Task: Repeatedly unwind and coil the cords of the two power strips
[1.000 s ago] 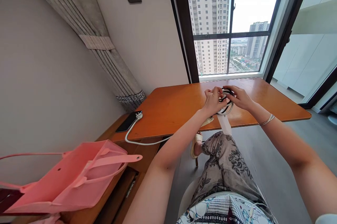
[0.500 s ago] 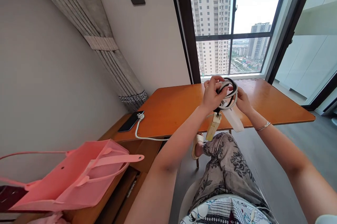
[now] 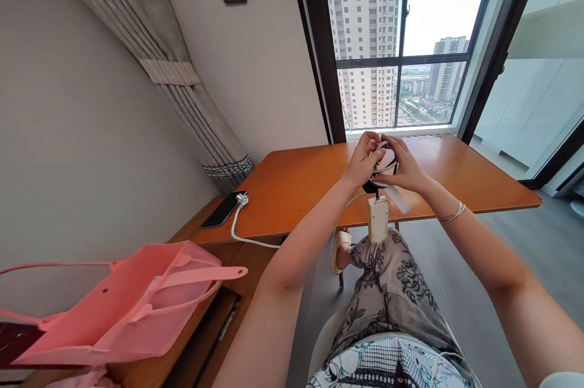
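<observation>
Above the table's near edge, a coil of black and white cable (image 3: 385, 168) is held up between both hands. My left hand (image 3: 365, 160) grips its left side with bent fingers. Around its right side curl the fingers of my right hand (image 3: 407, 166). From the coil hangs a small off-white rectangular block (image 3: 378, 219) on a short black lead, dangling in front of the table edge. A translucent whitish strip (image 3: 398, 198) sticks out below my right hand. Parts of the coil are hidden by my fingers.
The orange-brown wooden table (image 3: 301, 187) stretches below the window. At its left lie a black phone (image 3: 223, 210) and a white plug with cable (image 3: 241, 199). A pink bag (image 3: 132, 303) stands open at lower left, on a wooden cabinet.
My right hand has moved left and closed further round the coil. The hanging block has swung to hang straight, its broad face now showing. The translucent strip has shifted left and up.
</observation>
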Available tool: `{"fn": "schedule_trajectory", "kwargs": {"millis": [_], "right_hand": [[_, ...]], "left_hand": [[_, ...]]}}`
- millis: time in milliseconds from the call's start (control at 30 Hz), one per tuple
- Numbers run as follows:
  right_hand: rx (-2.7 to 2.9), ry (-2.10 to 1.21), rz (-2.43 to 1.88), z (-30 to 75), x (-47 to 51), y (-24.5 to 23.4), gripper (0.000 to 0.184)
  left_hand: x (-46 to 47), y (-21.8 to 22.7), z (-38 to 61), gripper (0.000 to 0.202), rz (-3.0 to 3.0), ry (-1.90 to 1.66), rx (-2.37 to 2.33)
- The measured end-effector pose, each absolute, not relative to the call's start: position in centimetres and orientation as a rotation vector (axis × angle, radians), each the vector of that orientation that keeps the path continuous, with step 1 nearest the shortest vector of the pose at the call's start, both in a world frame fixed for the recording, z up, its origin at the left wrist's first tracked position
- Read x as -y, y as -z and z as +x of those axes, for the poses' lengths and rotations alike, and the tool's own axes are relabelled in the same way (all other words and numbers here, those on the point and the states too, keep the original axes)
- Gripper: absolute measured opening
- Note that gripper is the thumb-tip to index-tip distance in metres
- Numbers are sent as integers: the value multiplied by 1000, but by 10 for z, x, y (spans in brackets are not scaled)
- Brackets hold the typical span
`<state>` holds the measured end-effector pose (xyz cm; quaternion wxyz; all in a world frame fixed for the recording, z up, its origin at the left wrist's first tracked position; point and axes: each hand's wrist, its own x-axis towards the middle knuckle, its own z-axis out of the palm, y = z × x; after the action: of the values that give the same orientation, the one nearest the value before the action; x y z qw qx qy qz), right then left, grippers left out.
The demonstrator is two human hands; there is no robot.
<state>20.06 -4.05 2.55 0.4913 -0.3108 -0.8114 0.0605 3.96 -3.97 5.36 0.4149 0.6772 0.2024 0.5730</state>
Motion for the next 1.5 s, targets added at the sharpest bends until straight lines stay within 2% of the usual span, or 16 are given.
{"fn": "schedule_trajectory", "kwargs": {"millis": [133,233,400,467,533,667,867,967,1100,1233,1367,1500], "right_hand": [[1936,-201,-677,195,40,-16,104],[1860,-384,-614,187,45,-9,103],[1679,-789,-526,177,47,1,129],[1702,-974,-508,175,44,0,120],[1792,-1119,-493,173,42,-5,101],[1797,-1101,-525,161,44,-14,68],[1566,-929,-660,159,42,-12,55],[1388,-840,-767,181,34,-15,52],[1159,-727,-858,215,22,-24,49],[1099,-645,-852,238,14,-26,49],[1078,-696,-871,247,14,-19,52],[1079,-852,-903,247,20,-17,59]], "left_hand": [[45,-58,33,29,1510,-1484,-401],[41,-62,29,26,1452,-1498,-392],[28,-71,21,20,1493,-1505,-470],[24,-76,18,19,1528,-1501,-461],[21,-79,16,19,1558,-1493,-452],[16,-80,17,18,1624,-1543,-495],[7,-54,-9,17,1777,-1687,-738],[0,-25,-49,15,1790,-1493,-1203],[-4,15,-109,17,1830,-1060,-1818],[-3,46,-150,35,1920,-620,-2268],[-6,66,-171,54,1748,-257,-2461],[-14,76,-173,57,1700,-213,-2470]]}}
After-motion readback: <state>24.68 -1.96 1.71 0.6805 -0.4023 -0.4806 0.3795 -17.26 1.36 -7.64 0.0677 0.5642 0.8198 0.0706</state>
